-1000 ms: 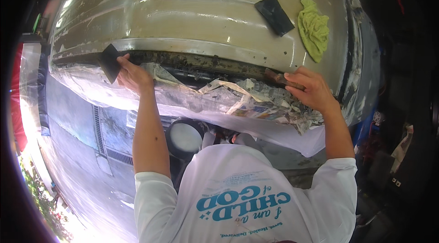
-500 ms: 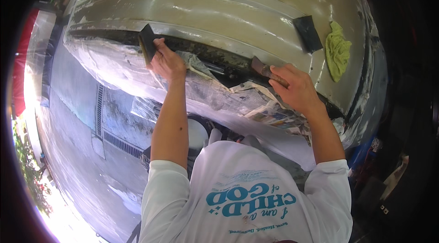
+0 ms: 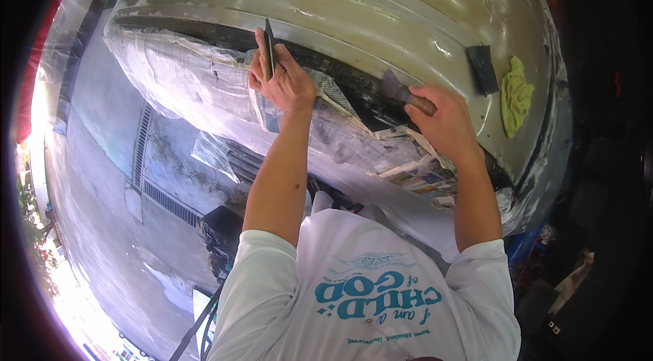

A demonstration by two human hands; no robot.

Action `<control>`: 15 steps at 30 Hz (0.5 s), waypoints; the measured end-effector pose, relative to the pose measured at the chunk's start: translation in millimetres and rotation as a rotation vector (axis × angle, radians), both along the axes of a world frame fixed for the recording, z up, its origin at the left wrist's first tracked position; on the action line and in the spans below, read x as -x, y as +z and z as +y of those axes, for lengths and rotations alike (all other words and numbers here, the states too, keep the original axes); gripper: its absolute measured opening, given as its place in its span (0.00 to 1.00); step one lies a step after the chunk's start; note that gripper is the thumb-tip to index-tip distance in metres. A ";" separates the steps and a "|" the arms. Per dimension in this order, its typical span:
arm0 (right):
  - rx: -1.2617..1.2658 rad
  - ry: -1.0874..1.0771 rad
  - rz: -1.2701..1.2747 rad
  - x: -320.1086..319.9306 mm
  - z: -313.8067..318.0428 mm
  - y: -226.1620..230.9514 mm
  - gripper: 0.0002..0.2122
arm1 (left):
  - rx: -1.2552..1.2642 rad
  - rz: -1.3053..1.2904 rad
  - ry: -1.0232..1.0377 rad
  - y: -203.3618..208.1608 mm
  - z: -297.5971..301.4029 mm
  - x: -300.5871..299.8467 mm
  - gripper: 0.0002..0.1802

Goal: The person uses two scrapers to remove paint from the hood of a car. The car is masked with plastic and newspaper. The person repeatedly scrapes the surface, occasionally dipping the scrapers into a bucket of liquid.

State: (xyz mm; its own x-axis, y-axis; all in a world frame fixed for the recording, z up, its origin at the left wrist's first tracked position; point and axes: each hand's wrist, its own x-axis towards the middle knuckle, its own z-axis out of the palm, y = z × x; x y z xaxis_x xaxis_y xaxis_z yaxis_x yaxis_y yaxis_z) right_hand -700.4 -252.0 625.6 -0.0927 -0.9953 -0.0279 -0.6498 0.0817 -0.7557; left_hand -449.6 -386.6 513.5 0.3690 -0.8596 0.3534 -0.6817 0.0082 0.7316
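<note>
My left hand is closed on a thin dark flat plate, seen nearly edge-on and standing up from my fingers. A putty knife with a brown handle and a dark, stained blade is gripped in my right hand, its blade pointing left at the dark strip. That strip, mottled black, runs along the near edge of a tan, curved, ribbed panel like a vehicle roof. Whether the blade touches the strip, I cannot tell. Newspaper masking lines the near side below it.
On the panel's right side lie a black rectangular pad and a crumpled yellow-green cloth. Translucent plastic sheeting hangs down the near left side. Below left, a floor grate crosses the grey floor beside a black bundle.
My left hand has come right, nearer the putty knife, and the plate has turned from showing its face to nearly edge-on. My right hand keeps its grip. The whole view has shifted somewhat.
</note>
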 end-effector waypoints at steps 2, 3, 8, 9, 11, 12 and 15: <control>0.005 -0.007 0.022 1.0 3.9 -11.7 0.17 | 0.019 0.013 -0.032 9.0 1.9 4.0 0.31; 0.013 -0.019 0.024 -9.2 0.4 -15.4 0.16 | 0.033 0.020 -0.044 13.6 3.7 7.8 0.31; -0.161 -0.144 -0.051 -45.3 -16.4 9.4 0.16 | 0.094 -0.016 -0.044 16.6 4.4 7.8 0.32; -0.076 -0.137 -0.014 -38.5 -11.0 8.0 0.16 | 0.095 -0.018 -0.038 18.0 4.8 6.0 0.32; 0.085 -0.135 0.064 -8.5 7.8 -0.7 0.17 | 0.087 -0.018 -0.041 21.7 6.4 6.0 0.32; 0.052 -0.133 0.029 -4.4 11.3 -4.8 0.17 | 0.088 -0.023 -0.041 20.9 6.7 5.7 0.32; 0.007 -0.106 0.007 -3.2 4.9 -16.5 0.17 | 0.085 -0.017 -0.047 19.1 4.8 6.7 0.32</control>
